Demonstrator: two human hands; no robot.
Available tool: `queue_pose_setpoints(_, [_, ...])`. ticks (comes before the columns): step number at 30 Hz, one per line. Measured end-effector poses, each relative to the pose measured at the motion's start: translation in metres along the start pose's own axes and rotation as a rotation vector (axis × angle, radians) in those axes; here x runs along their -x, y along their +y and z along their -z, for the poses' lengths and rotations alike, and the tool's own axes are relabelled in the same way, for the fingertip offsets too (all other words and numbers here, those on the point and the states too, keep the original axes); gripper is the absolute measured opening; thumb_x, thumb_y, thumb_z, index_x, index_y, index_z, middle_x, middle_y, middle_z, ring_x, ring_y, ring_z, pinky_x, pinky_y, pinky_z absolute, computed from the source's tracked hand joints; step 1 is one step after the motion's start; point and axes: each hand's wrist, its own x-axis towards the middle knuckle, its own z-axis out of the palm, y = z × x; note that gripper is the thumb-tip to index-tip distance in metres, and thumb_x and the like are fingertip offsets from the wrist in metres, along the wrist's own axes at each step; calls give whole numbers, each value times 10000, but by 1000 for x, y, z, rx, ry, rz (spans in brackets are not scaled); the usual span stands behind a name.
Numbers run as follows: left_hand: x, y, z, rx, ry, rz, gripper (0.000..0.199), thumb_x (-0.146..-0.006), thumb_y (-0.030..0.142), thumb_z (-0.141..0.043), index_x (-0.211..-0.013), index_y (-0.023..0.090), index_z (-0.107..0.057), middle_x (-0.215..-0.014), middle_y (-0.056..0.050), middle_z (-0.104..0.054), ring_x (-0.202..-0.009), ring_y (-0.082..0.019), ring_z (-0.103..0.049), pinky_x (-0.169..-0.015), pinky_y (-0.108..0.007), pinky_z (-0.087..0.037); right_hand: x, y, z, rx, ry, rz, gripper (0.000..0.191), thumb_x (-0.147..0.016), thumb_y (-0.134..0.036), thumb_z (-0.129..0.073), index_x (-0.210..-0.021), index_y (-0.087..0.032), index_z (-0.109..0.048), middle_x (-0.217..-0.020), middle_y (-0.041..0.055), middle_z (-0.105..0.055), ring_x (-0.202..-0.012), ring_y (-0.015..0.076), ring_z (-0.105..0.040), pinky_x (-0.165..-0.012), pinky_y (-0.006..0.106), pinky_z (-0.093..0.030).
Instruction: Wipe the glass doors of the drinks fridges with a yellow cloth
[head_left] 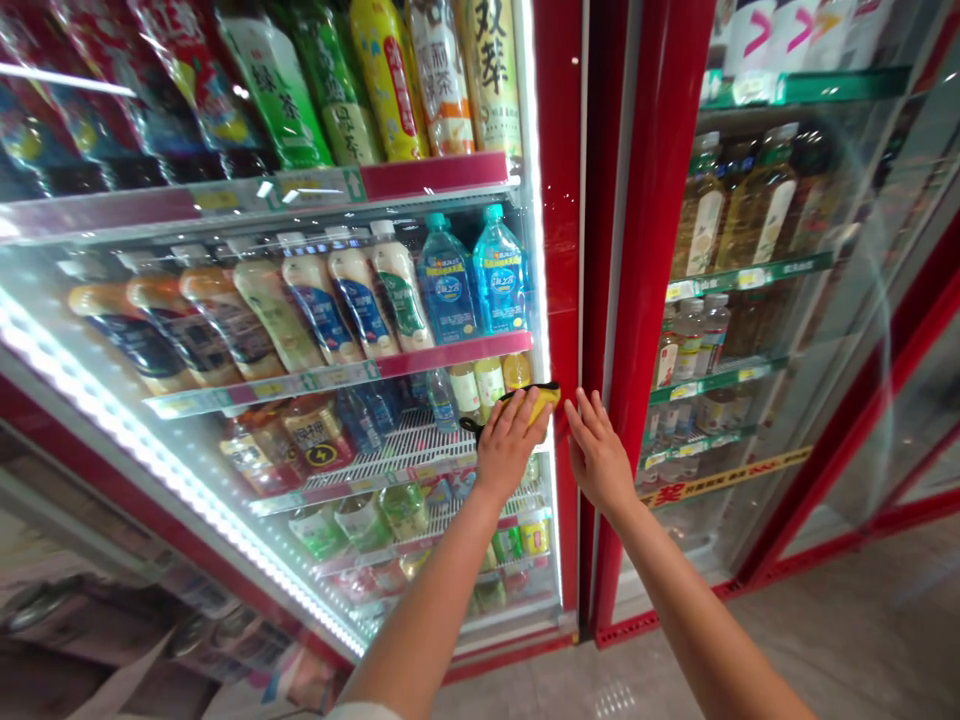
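Note:
My left hand (506, 445) presses a yellow cloth (548, 395) with black edging against the glass door of a lit drinks fridge, near the right side of the pane. A black loop of the cloth sticks out left of my fingers, and the palm hides part of it. Beside it, my right hand (602, 458) lies flat with fingers stretched out, over the red door frame (559, 250) and the dark gap next to it. Nothing shows in that hand. Whether its whole palm touches the frame I cannot tell.
Behind the glass stand rows of bottles, among them blue bottles (501, 275) and green tea bottles (274, 90). A second red-framed fridge (660, 200) stands to the right. Cans or tins (82, 620) show at lower left. Grey floor tiles (847, 620) lie below.

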Motion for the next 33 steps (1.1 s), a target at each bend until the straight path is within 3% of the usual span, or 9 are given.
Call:
queue_pose_setpoints(3, [16,-10,9,42,21,225,682,-966,54,-503,-1582,311,-362,-1675,-58,-338,-1579,-230,-221,-1285,-498,-299,7,-2,-1,-10,12,0,758,-1005,-86,-430,-1649,-361,-138,-1691,76,-288,-1579,281,-167,-1200,591,-408])
queue_pose_setpoints(5, [25,-8,8,106,39,293,714,-972,48,-471,-1617,283,-277,-1680,-90,-322,-1581,-246,-208,-1276,-517,-316,13,-5,-3,-45,23,11,760,-1004,-77,-431,-1646,-368,-149,-1682,75,-314,-1573,276,-201,-1189,576,-430])
queue_pose_setpoints(8, [17,8,-4,220,60,304,770,-971,28,-427,-1651,239,-134,-1699,-126,-258,-1585,-267,-170,-1266,-527,-335,18,-13,-7,-122,48,28,766,-995,-40,-399,-1647,-359,-155,-1673,72,-338,-1559,250,-258,-1180,524,-459])
queue_pose_setpoints(12, [-16,34,-18,284,60,340,832,-964,20,-427,-1655,215,-5,-1720,-163,-120,-1583,-311,-83,-1263,-578,-304,10,-22,-10,-207,117,50,767,-995,-27,-339,-1653,-347,-110,-1696,56,-280,-1542,225,-302,-1192,472,-450])
queue_pose_setpoints(18, [-19,33,-5,451,-89,200,961,-915,45,-474,-1611,102,186,-1716,-217,41,-1581,-285,35,-1271,-490,-307,-4,-17,-17,-251,93,58,710,-1034,-125,-319,-1652,-369,-69,-1674,17,-337,-1519,211,-351,-1212,446,-431])
queue_pose_setpoints(21, [-8,18,9,501,-152,118,1014,-848,18,-469,-1612,117,189,-1719,-201,65,-1586,-281,8,-1260,-490,-331,-4,-13,-26,-257,66,85,693,-1037,-137,-328,-1655,-348,-94,-1663,36,-364,-1535,220,-320,-1215,478,-419])
queue_pose_setpoints(25, [9,2,22,385,-199,71,997,-816,-14,-437,-1633,123,117,-1728,-176,-22,-1588,-278,-60,-1253,-459,-358,-6,-18,-41,-184,89,97,703,-1024,-129,-356,-1658,-316,-114,-1682,82,-318,-1557,247,-271,-1205,539,-408])
queue_pose_setpoints(30, [36,-14,31,187,-166,137,899,-884,-16,-382,-1644,140,72,-1712,-161,-172,-1584,-266,-127,-1250,-498,-354,-12,-33,-65,25,214,78,766,-985,-230,-564,-1650,-302,-190,-1694,130,-267,-1574,346,-199,-1177,631,-388])
queue_pose_setpoints(33, [54,-25,46,126,-134,159,826,-948,43,-398,-1653,168,14,-1704,-138,-209,-1582,-256,-161,-1268,-519,-316,-12,-25,-70,98,276,111,751,-960,-179,-586,-1621,-358,-279,-1688,90,-301,-1556,338,-271,-1178,592,-403])
